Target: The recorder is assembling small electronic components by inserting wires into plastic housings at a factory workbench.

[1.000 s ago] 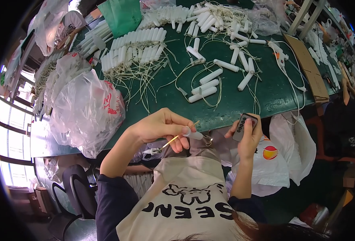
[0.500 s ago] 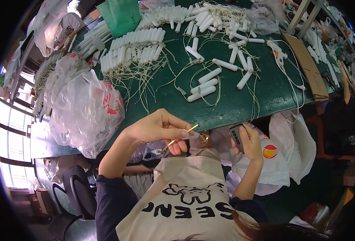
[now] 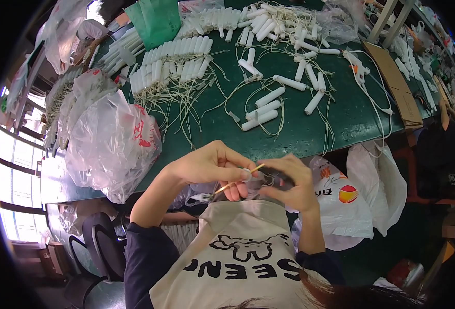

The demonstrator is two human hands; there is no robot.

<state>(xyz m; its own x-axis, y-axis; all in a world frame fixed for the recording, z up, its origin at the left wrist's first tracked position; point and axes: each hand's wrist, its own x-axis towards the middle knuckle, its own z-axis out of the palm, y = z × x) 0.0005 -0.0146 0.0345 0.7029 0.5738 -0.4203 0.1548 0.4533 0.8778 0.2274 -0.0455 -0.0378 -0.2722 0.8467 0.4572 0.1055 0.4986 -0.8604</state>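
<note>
In front of my lap, my left hand (image 3: 212, 167) is closed, pinching a small white cylindrical piece (image 3: 246, 175) between thumb and fingers. A thin yellow rod or wire (image 3: 221, 189) runs slantwise through the same grip, and a small clear-and-white part (image 3: 203, 197) hangs near its lower end. My right hand (image 3: 297, 185) is curled round a dark oblong handheld thing (image 3: 285, 179), now smeared by motion and mostly behind the fingers. Both hands are nearly touching. Fine wire shows between them, too blurred to trace.
On the green table (image 3: 186, 139) lie several white tubes (image 3: 261, 118) with thin cords. Rows of similar tubes (image 3: 168, 62) stand at the back left. A clear plastic bag (image 3: 109, 149) sits at the left edge; white bags (image 3: 340, 206) hang right. A black chair (image 3: 101, 239) stands lower left.
My right hand has swung left with the dark oblong thing, up to the piece in my left hand. The left hand has shifted slightly right and keeps its pinch.
</note>
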